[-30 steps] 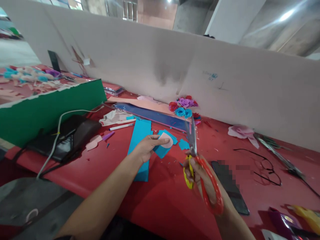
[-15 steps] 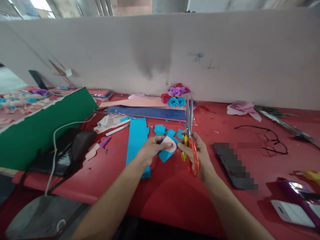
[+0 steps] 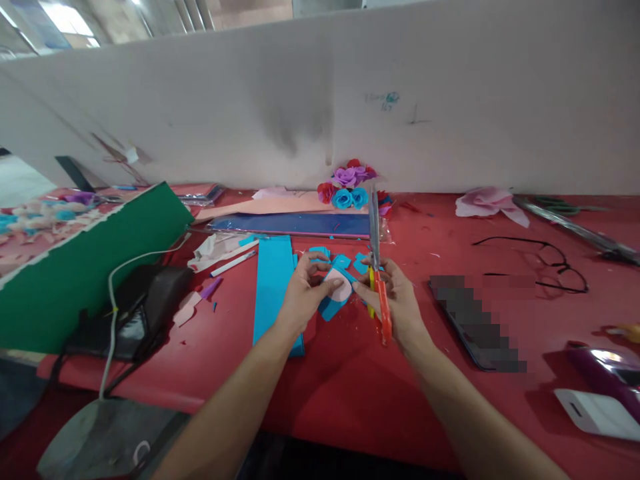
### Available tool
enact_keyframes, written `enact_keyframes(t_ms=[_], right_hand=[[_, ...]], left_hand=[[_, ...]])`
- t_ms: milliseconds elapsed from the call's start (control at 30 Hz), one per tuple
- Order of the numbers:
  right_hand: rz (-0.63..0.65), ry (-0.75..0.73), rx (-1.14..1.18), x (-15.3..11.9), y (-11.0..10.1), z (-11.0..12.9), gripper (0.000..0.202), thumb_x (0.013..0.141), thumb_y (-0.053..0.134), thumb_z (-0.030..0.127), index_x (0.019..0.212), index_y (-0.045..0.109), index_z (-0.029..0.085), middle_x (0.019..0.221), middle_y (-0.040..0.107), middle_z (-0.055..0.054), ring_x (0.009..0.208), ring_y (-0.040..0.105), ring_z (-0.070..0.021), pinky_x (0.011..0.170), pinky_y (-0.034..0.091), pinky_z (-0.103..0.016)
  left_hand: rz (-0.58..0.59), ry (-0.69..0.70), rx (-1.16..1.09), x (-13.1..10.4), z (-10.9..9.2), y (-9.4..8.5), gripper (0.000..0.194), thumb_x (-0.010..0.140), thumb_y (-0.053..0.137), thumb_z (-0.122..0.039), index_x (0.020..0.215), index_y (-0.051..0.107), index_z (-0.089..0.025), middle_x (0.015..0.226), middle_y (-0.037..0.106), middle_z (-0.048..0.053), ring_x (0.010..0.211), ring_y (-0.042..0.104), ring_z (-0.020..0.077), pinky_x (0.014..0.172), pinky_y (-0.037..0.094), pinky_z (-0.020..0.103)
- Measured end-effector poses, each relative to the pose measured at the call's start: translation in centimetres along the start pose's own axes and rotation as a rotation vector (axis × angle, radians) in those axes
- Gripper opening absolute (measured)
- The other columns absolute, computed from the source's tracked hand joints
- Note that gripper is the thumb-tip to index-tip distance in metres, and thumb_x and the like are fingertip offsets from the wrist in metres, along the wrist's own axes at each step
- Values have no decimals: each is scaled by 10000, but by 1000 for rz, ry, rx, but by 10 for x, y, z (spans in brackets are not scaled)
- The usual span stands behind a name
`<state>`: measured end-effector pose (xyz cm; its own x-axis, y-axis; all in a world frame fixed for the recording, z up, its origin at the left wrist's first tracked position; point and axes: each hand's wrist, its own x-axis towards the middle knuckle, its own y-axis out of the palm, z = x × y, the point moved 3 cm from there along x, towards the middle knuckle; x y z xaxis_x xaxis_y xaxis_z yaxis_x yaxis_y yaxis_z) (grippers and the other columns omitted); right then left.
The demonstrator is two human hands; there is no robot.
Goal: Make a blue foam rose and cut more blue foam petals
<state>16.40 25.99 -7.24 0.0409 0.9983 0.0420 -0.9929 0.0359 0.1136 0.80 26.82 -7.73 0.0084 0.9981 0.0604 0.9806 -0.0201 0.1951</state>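
Observation:
My left hand (image 3: 305, 290) pinches a small blue paper piece (image 3: 330, 309) with a pale pink petal-shaped template (image 3: 341, 289) lying on top of it. My right hand (image 3: 397, 300) is closed around scissors (image 3: 384, 310) with red and yellow handles, their blades pointing up and away from me. Its thumb and fingertips also touch the right edge of the blue paper. Just beyond the hands lie several cut blue pieces (image 3: 342, 261). A long blue paper strip stack (image 3: 273, 287) rests to the left of my left hand.
Paper roses (image 3: 350, 183) sit by the white partition (image 3: 200, 113). At right are a phone (image 3: 475, 327), eyeglasses (image 3: 563, 268) and a white charger (image 3: 595, 413). A black bag (image 3: 150, 303), white cable (image 3: 111, 333) and green board (image 3: 100, 267) stand at left.
The scissors' blades, slightly parted before, now look closer together or edge-on. The blue paper and template have turned slightly between my hands. The camera view has shifted a little.

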Motion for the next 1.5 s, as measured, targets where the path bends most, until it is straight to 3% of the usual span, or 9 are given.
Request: enact_keyframes(t_ms=[100, 267, 433, 833, 1233, 1333, 1500], right_hand=[[0, 5, 20, 1, 0, -1, 440, 620, 773, 253, 1011, 572, 256, 684, 600, 46, 618, 560, -132, 593, 458, -279], [17, 15, -6, 0, 1, 0, 450, 632, 765, 252, 1030, 555, 254, 681, 597, 48, 620, 572, -140, 617, 464, -296], [50, -17, -25, 0, 2, -2, 453, 645, 762, 238, 1046, 551, 241, 691, 612, 41, 644, 591, -142, 656, 474, -296], [83, -42, -67, 1, 2, -6, 458, 648, 751, 240, 1050, 531, 231, 679, 602, 52, 615, 578, -133, 670, 482, -301], [96, -4, 36, 1, 3, -7, 446, 677, 758, 262, 1076, 560, 245, 727, 586, 49, 666, 579, -124, 661, 496, -286], [92, 18, 91, 2, 3, -8, 477, 624, 796, 243, 1044, 569, 244, 705, 560, 64, 659, 565, -105, 655, 493, -259], [35, 29, 109, 2, 0, -5, 482, 616, 800, 265, 1032, 559, 237, 724, 581, 57, 636, 567, -103, 617, 494, -255]], left_hand=[[46, 27, 99, 1, -1, -1, 237, 710, 723, -216, 909, 593, -232, 902, 609, -7, 710, 573, 110, 653, 454, 236], [129, 26, 203, 5, 0, -3, 107, 776, 650, -243, 860, 591, -210, 750, 583, -4, 678, 566, 129, 635, 441, 246], [132, 65, 229, 6, -1, -3, 54, 787, 607, -209, 785, 554, -198, 705, 542, -18, 638, 521, 111, 605, 416, 231], [87, 18, 208, 5, 2, -3, 80, 758, 623, -211, 780, 549, -187, 715, 558, -27, 640, 526, 98, 610, 421, 227], [30, 7, 110, 5, 3, -4, 280, 717, 693, -207, 871, 460, -219, 687, 533, -61, 603, 550, 96, 571, 422, 222], [15, -30, 74, 4, 2, -3, 302, 721, 705, -241, 923, 481, -223, 707, 593, -43, 638, 586, 114, 597, 436, 234], [115, -184, 78, 2, 6, 1, 463, 614, 796, -196, 1020, 573, -192, 859, 681, 23, 788, 635, 157, 717, 475, 282]])
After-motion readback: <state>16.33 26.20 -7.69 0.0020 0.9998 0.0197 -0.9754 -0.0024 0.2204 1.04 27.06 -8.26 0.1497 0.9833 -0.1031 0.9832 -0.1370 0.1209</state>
